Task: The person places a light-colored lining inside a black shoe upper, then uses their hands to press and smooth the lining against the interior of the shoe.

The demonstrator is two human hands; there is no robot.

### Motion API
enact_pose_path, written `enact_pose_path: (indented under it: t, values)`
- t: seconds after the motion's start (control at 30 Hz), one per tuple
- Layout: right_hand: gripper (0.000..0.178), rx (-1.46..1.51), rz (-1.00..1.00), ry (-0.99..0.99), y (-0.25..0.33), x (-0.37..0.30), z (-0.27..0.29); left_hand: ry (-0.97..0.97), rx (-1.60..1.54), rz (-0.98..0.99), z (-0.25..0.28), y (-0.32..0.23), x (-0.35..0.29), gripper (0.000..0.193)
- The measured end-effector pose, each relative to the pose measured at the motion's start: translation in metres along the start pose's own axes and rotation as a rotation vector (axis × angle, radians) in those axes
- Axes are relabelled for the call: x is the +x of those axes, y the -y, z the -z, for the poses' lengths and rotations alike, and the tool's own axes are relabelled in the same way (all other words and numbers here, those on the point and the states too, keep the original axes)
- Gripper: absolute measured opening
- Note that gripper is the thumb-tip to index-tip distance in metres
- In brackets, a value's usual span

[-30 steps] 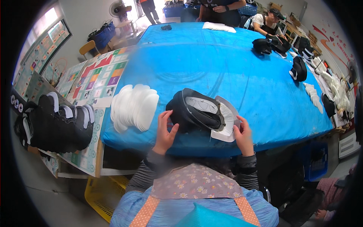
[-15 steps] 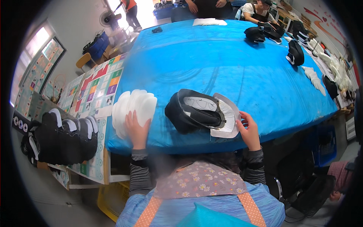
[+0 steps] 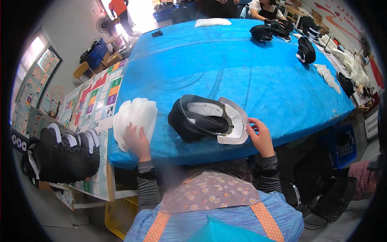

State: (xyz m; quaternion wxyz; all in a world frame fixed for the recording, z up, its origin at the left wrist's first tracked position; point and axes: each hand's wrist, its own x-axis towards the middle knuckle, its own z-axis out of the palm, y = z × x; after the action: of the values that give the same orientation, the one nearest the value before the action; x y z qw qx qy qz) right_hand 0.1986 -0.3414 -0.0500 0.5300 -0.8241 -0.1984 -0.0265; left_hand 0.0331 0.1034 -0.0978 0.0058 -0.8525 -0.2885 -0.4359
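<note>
My left hand (image 3: pixel 137 142), now open on the white insoles (image 3: pixel 137 112), leaves the black shoe upper (image 3: pixel 182 122) to my half-open right hand (image 3: pixel 261 138).

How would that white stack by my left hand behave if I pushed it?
The white stack would probably slide apart, since its pieces lie fanned with nothing visible binding them. Each looks thin, so likely light and perhaps bendy.

Head camera: worn fisheye, looking down and forward from head height
Hands (image 3: pixel 261 139): close range, below the middle
Table (image 3: pixel 189 76): spans near edge to far end
</note>
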Motion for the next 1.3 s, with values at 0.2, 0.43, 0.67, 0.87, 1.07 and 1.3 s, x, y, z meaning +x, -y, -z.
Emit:
enact_pose_path:
  t: [0.2, 0.43, 0.67, 0.87, 1.07, 1.3]
  values:
    - [0.032, -0.048, 0.042, -0.036, 0.004, -0.002, 0.006, -0.202, -0.481, 0.243, 0.007, 0.0, -0.005, 0.024]
    - [0.029, -0.106, 0.053, -0.037, 0.002, -0.009, 0.012, -0.072, -0.438, 0.312, 0.009, -0.002, 0.003, 0.027]
    - [0.028, -0.142, -0.006, 0.049, 0.003, -0.007, 0.009, -0.179, -0.504, 0.445, -0.001, 0.007, 0.007, 0.028]
    - [0.027, -0.129, 0.065, 0.023, -0.002, -0.006, 0.008, -0.138, -0.432, 0.416, -0.016, 0.01, 0.006, 0.029]
    - [0.026, -0.152, 0.069, 0.03, -0.002, -0.008, 0.008, -0.299, -0.233, 0.135, 0.002, -0.004, 0.012, 0.014]
    - [0.02, -0.194, 0.265, -0.157, 0.017, -0.008, 0.013, -0.315, -0.272, -0.55, 0.104, -0.063, 0.024, 0.021]
